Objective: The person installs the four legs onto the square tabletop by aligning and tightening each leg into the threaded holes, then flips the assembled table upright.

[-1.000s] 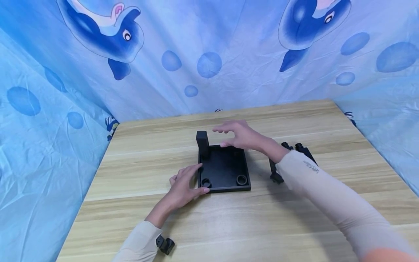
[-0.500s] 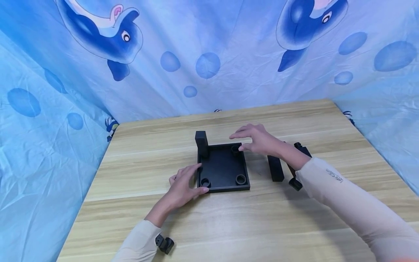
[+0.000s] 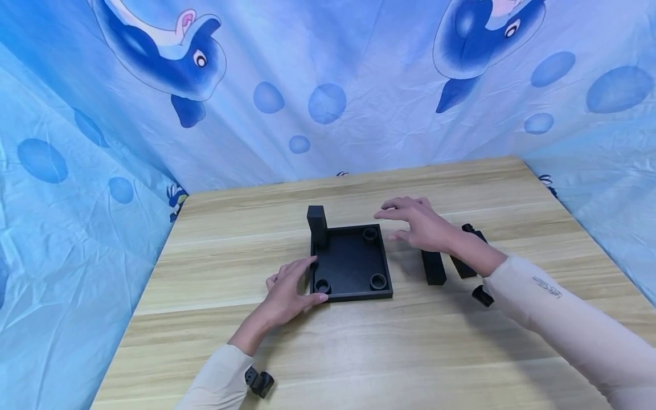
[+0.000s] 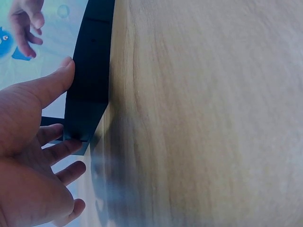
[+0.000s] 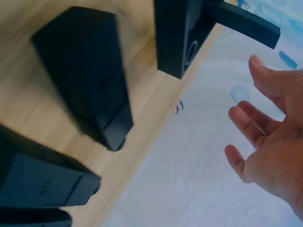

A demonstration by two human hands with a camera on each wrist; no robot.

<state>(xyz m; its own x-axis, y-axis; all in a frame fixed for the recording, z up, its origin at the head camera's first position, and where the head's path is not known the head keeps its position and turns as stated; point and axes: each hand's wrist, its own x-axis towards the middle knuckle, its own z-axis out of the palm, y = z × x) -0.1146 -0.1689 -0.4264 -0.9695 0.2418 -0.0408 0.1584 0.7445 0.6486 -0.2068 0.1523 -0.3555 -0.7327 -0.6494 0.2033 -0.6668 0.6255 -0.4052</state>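
Trouble, should it come, may start with the lone black post (image 3: 317, 225) standing upright in the far-left corner of a black tray (image 3: 351, 262). Whether it is locked in or merely resting cannot be told from across the room; if loose, a jolt from below could topple it. The tray lies flat near the middle of a wood-grain table (image 3: 348, 353), its near-left corner gripped by a person's left hand (image 3: 287, 290), thumb on the near rim, fingertips at the left wall. With one corner held, a shove at the far side could swing the tray around. The right hand (image 3: 422, 228), fingers parted and grasping nothing, hangs just beyond the tray's right edge. Beneath that arm, the inner loose post (image 3: 434, 270) and outer loose post (image 3: 463, 267) lie side by side, partly hidden; a low pass of the sleeve (image 3: 558, 319) could knock either askew. The near-left socket (image 3: 322, 286), near-right socket (image 3: 378, 281) and far-right socket (image 3: 370, 234) bear no posts. Any post lowered at a slant would probably catch on a socket's rim, and at the near-left one, close beside the thumb, a slip could nip skin.
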